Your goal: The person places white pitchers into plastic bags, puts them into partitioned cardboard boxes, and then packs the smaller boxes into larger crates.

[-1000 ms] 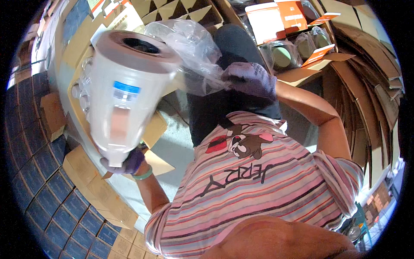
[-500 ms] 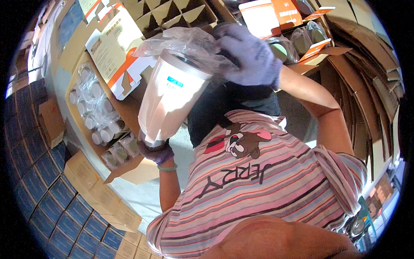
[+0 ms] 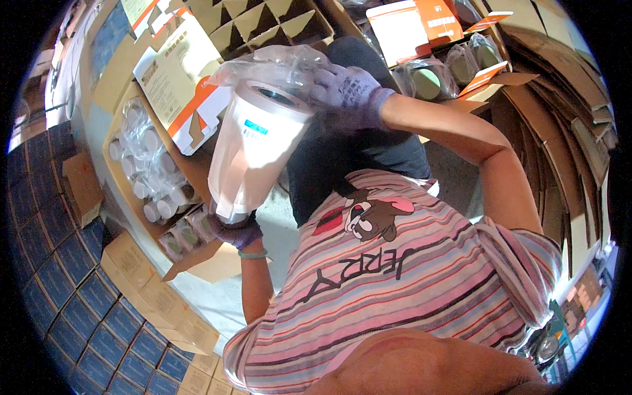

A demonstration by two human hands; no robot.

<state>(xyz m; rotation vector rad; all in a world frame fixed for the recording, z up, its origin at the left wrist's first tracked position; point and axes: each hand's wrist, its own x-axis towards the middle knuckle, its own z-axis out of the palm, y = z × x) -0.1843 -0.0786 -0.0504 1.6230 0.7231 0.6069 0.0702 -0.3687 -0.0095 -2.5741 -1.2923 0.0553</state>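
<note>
In the head view, a tall white plastic jug [image 3: 253, 155] was held up tilted in front of the chest. Its narrow lower end was gripped by the gloved left hand [image 3: 235, 228]. A clear plastic bag [image 3: 273, 66] (crumpled over the jug's open rim) was pinched by the gloved right hand [image 3: 345, 95]. An open carton [image 3: 135, 217] of wrapped containers lay lower left.

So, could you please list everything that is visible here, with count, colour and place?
plastic jug: one, translucent white, held up tilted, centre
plastic bag: one, clear, at the jug's mouth
carton of bagged jugs: one, brown, left
divider box: one, brown, top
orange and white cartons: a few, top right
flat cardboard: a stack, brown, right
left hand: purple glove, grip on the jug's base
right hand: purple glove, on the bag
</note>
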